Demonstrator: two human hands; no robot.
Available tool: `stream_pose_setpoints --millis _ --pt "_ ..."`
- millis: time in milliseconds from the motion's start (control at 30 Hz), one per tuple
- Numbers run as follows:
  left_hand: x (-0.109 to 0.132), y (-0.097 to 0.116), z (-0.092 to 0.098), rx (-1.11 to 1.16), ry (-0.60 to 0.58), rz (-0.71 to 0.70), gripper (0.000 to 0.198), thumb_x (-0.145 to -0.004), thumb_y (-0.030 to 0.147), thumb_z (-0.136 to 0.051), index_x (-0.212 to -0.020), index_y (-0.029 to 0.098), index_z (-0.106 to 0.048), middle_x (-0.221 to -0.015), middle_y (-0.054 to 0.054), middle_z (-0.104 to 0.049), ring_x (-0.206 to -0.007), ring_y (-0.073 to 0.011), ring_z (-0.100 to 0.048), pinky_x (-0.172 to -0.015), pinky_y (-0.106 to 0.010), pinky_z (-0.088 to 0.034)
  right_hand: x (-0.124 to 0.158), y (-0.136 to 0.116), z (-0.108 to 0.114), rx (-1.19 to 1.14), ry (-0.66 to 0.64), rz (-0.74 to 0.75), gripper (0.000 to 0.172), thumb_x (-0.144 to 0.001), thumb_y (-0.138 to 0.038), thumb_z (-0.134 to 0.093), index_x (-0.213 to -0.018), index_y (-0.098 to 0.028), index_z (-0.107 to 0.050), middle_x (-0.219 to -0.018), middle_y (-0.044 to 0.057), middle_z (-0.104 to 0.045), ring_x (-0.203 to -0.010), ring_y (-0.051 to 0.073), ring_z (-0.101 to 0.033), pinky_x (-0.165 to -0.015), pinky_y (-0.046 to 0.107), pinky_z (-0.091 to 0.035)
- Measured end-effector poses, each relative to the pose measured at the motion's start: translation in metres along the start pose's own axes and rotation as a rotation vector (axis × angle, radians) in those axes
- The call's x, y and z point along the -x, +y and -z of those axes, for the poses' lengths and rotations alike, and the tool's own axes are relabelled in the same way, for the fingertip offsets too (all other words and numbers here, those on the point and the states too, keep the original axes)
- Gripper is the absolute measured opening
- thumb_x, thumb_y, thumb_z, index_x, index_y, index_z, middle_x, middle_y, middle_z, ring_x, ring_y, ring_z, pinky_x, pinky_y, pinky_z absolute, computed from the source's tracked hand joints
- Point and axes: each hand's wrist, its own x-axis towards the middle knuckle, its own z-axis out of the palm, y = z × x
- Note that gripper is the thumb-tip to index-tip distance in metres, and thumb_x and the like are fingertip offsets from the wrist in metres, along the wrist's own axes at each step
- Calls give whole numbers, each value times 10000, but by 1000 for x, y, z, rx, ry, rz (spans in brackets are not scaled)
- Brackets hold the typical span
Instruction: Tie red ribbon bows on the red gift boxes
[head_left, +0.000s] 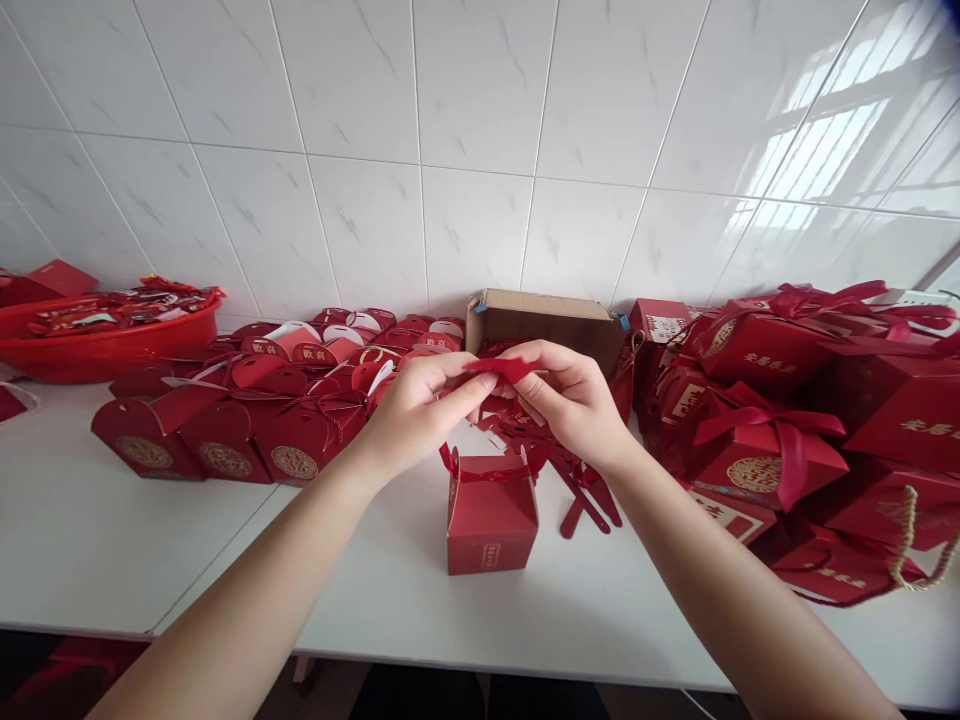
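Note:
A small red gift box [491, 515] stands on the white table [112, 540] in front of me, with a red ribbon [501, 370] running up from its top. My left hand [416, 405] and my right hand [574, 395] both pinch that ribbon above the box, fingers closed, the ribbon stretched between them. Loose red ribbon strips [589, 500] lie just right of the box, under my right wrist.
An open cardboard carton [544, 320] stands against the tiled wall behind my hands. Several red rounded boxes [225, 440] crowd the left. Bigger red boxes with bows [772, 445] pile up on the right. A red basin [97, 345] sits far left.

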Motion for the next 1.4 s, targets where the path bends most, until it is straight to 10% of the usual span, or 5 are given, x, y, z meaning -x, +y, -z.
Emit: stream_pose_setpoints --millis 233,433,733,1100,1400 --pt "3 -2 2 32 19 56 257 -866 381 -586 -704 183 -611 -582 40 -517 -544 -106 -480 -503 -229 -386 9 -4 2 153 -63 -103 226 -880 -376 -611 -803 -166 -642 -664 -14 -552 -559 86 -476 -502 215 -409" --pt "2 -2 -1 19 42 49 227 -830 373 -625 -699 188 -629 -552 50 -528 -513 -103 -490 -498 -227 -399 9 -2 -1 294 12 -28 232 -910 -386 -561 -880 -194 -689 -752 23 -641 -721 152 -595 -660 284 -495" --pt "1 -16 15 252 -145 299 289 -832 318 -570 -577 204 -643 -678 -23 -654 -727 -168 -624 -692 -277 -505 -1 0 31 1007 -250 639 225 -940 -182 -516 -1030 -257 -708 -1002 68 -649 -980 193 -562 -831 355 -498" --pt "4 -18 16 369 -139 344 303 -864 384 -578 -624 207 -627 -661 -25 -622 -684 -164 -604 -698 -287 -517 0 -4 35 1387 -311 802 239 -942 -180 -523 -1083 -277 -690 -1081 52 -658 -1061 205 -533 -831 355 -463" --pt "39 -8 2 -890 155 -250 307 -865 406 -569 -1100 229 -656 -1216 -80 -676 -1186 -340 -546 -1058 -552 -185 20 2 20 766 41 371 264 -900 -200 -510 -1046 -248 -724 -1144 96 -607 -1068 239 -577 -876 420 -503"
